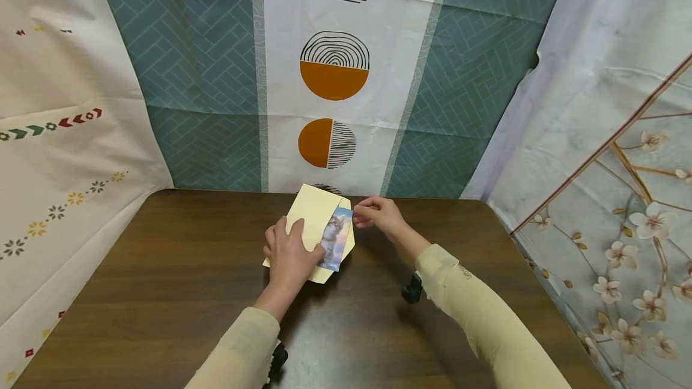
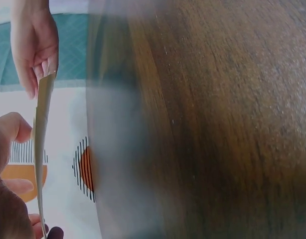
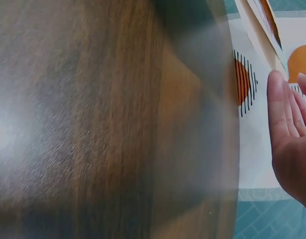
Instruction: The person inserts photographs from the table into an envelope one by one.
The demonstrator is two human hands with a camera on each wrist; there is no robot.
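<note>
A pale yellow envelope (image 1: 312, 209) is held up above the table, tilted, its flap side to the right. Out of its opening sticks a picture card (image 1: 335, 234) with a cat against a blue and pink sky. My left hand (image 1: 291, 252) grips the envelope's left part, thumb on the near face close to the card. In the left wrist view the envelope (image 2: 42, 134) shows edge-on between thumb and fingers. My right hand (image 1: 378, 216) is at the upper right corner of the card and flap. In the right wrist view its straight fingers (image 3: 277, 107) reach the envelope's corner, thumb apart.
Below lies a dark brown wooden table (image 1: 178, 293). A patterned cloth (image 1: 335, 155) hangs behind its far edge. White cloths, one with small embroidered-looking motifs (image 1: 54, 212) and one with flowers (image 1: 651, 221), hang along the sides.
</note>
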